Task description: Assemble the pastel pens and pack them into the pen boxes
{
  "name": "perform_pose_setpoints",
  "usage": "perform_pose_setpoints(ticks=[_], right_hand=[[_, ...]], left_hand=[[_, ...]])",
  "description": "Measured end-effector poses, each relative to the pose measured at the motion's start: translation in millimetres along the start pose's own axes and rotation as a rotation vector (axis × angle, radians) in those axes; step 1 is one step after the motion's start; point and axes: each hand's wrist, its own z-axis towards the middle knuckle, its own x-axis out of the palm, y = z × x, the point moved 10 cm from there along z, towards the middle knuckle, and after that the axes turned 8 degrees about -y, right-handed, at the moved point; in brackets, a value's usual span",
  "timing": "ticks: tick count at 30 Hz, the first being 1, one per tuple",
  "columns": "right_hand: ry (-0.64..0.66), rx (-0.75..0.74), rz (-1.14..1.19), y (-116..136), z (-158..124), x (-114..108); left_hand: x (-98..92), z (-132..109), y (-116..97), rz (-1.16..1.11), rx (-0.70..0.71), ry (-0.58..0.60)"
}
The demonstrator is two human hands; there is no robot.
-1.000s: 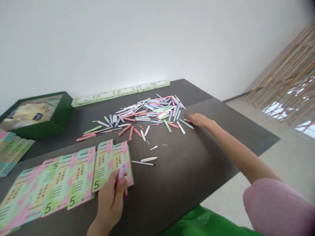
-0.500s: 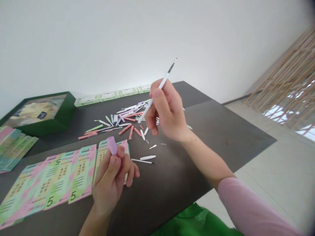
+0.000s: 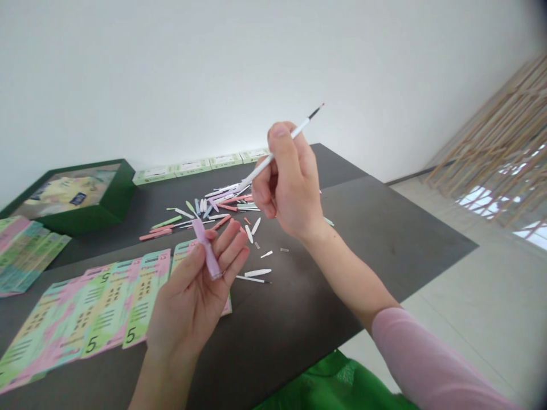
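In my left hand (image 3: 194, 290) lies a purple pen barrel (image 3: 205, 247), held between the thumb and the fingers, with the palm turned up and the fingertips loosely spread. My right hand (image 3: 293, 182), raised above the table, pinches a slim white pen refill (image 3: 273, 155). Its dark tip points up and to the right, and the lower end slants toward the pile. Behind the hands is a pile of pen parts (image 3: 226, 196) in white, purple, red, green and blue. On the tabletop between my hands lie a white pen piece (image 3: 258, 273) and another refill (image 3: 253, 279).
Several printed pink and green cards (image 3: 106, 307) overlap at the left of the dark table (image 3: 299, 330). More cards are stacked (image 3: 25, 256) beside a green box (image 3: 100, 208) with packets inside. Small green-and-white boxes (image 3: 192, 166) line the wall.
My left hand has opened its palm upward, so more of the purple barrel shows. My right hand has tilted the refill farther to the right.
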Motion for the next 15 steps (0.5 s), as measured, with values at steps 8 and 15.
perform_pose_setpoints(ticks=[8,15], right_hand=[[0.06,-0.051,-0.061,5.6,-7.5,13.4],[-0.08,-0.034,-0.241,-12.6,-11.5,-48.4]], left_hand=[[10.8,-5.6,-27.1,0.795,0.526,0.104],[-6.1,65.5,-23.6,2.252,0.558,0.171]])
